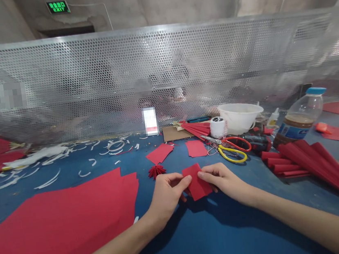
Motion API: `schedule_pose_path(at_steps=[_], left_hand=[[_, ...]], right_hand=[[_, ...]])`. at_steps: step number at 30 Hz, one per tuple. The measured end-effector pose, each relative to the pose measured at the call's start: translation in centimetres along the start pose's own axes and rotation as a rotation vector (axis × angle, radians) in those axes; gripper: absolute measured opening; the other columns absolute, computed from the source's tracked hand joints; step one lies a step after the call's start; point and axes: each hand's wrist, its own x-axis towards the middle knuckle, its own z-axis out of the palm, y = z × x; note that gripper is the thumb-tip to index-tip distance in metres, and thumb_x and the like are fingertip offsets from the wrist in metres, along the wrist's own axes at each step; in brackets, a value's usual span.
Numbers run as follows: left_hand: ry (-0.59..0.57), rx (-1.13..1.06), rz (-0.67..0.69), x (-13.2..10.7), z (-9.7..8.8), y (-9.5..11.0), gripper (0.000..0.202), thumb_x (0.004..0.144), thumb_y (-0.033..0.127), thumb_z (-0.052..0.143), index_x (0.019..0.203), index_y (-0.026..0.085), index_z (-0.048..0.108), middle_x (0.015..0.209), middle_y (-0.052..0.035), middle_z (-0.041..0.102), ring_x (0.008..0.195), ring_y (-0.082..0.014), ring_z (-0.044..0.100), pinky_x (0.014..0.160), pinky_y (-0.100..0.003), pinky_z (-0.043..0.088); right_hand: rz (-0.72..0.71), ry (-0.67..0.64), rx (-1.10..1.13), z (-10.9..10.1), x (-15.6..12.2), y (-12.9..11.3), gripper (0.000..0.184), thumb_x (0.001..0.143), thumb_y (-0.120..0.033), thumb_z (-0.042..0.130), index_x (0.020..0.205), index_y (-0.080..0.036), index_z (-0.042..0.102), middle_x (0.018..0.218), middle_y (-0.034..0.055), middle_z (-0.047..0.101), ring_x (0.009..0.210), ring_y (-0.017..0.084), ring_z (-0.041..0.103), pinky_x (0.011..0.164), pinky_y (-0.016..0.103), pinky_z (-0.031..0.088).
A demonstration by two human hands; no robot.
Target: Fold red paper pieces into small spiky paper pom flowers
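Note:
A small red piece of paper (196, 183) is held up above the blue table, between both hands. My left hand (169, 191) pinches its left edge, thumb on the front. On the other side, my right hand (217, 176) pinches the right edge, its thumb also in front and fingertips partly hidden behind. Just beyond my left hand lies a pleated red paper rosette (157, 171). Small red paper pieces (160, 153) and another red piece (196, 148) rest farther back. Scissors (232, 152) with one yellow and one red handle lie beyond my right hand.
Large red paper sheets (76, 221) cover the left front. At right are folded red paper fans (312, 163) and a bottle (299, 117) of brown liquid. A white bowl (241, 118) and a thread spool (218, 128) stand before the perforated metal screen (88, 71). White paper strips (49, 181) litter the left.

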Motion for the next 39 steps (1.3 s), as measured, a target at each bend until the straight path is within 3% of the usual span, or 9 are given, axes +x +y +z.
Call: schedule_pose_path(at_steps=[7, 18, 24, 30, 36, 39], left_hand=[[-0.042, 0.037, 0.002, -0.22, 0.12, 0.39, 0.028, 0.08, 0.04, 0.067, 0.071, 0.015, 0.077, 0.057, -0.0032, 0.068, 0.049, -0.0147, 0.059, 0.045, -0.021, 0.045], [-0.108, 0.058, -0.02, -0.13, 0.12, 0.13, 0.028, 0.082, 0.038, 0.065, 0.069, 0.015, 0.074, 0.055, -0.0028, 0.066, 0.048, -0.0136, 0.058, 0.046, -0.021, 0.045], [-0.106, 0.084, -0.047, -0.31, 0.24, 0.58, 0.028, 0.079, 0.039, 0.068, 0.067, 0.014, 0.073, 0.055, -0.0036, 0.066, 0.045, -0.0126, 0.056, 0.045, -0.021, 0.044], [-0.117, 0.084, -0.051, -0.29, 0.17, 0.53, 0.03, 0.08, 0.04, 0.068, 0.069, 0.013, 0.073, 0.056, -0.0042, 0.066, 0.047, -0.0129, 0.057, 0.046, -0.021, 0.045], [-0.114, 0.087, -0.045, -0.09, -0.01, 0.04, 0.032, 0.079, 0.042, 0.068, 0.071, 0.011, 0.074, 0.06, -0.0043, 0.068, 0.048, -0.0127, 0.056, 0.045, -0.021, 0.045], [-0.087, 0.071, -0.032, 0.02, -0.04, -0.11, 0.032, 0.079, 0.042, 0.068, 0.073, 0.012, 0.075, 0.063, -0.0049, 0.069, 0.051, -0.0136, 0.057, 0.045, -0.021, 0.046]], right_hand=[[-0.012, 0.062, 0.031, -0.03, -0.05, 0.12, 0.05, 0.089, -0.06, 0.052, 0.069, -0.015, 0.059, 0.058, -0.0041, 0.044, 0.054, 0.01, 0.033, 0.051, 0.024, 0.026], [0.005, 0.164, 0.056, 0.1, -0.07, -0.2, 0.036, 0.087, -0.049, 0.061, 0.078, -0.014, 0.067, 0.066, -0.0001, 0.059, 0.058, 0.011, 0.046, 0.054, 0.023, 0.034], [0.013, 0.194, 0.055, -0.12, 0.06, 0.03, 0.04, 0.087, -0.051, 0.06, 0.074, -0.013, 0.067, 0.062, -0.0003, 0.058, 0.055, 0.011, 0.046, 0.052, 0.023, 0.035], [0.0, 0.209, 0.066, -0.01, 0.15, 0.28, 0.037, 0.087, -0.049, 0.062, 0.083, -0.013, 0.071, 0.069, 0.0018, 0.063, 0.058, 0.011, 0.048, 0.053, 0.023, 0.037], [-0.005, 0.215, 0.092, 0.0, 0.4, 0.15, 0.04, 0.086, -0.049, 0.063, 0.069, -0.013, 0.064, 0.057, -0.0024, 0.052, 0.052, 0.009, 0.042, 0.05, 0.022, 0.033], [-0.006, 0.181, 0.12, -0.09, 0.5, 0.06, 0.039, 0.087, -0.049, 0.062, 0.074, -0.013, 0.066, 0.06, -0.0017, 0.054, 0.054, 0.009, 0.044, 0.052, 0.021, 0.035]])
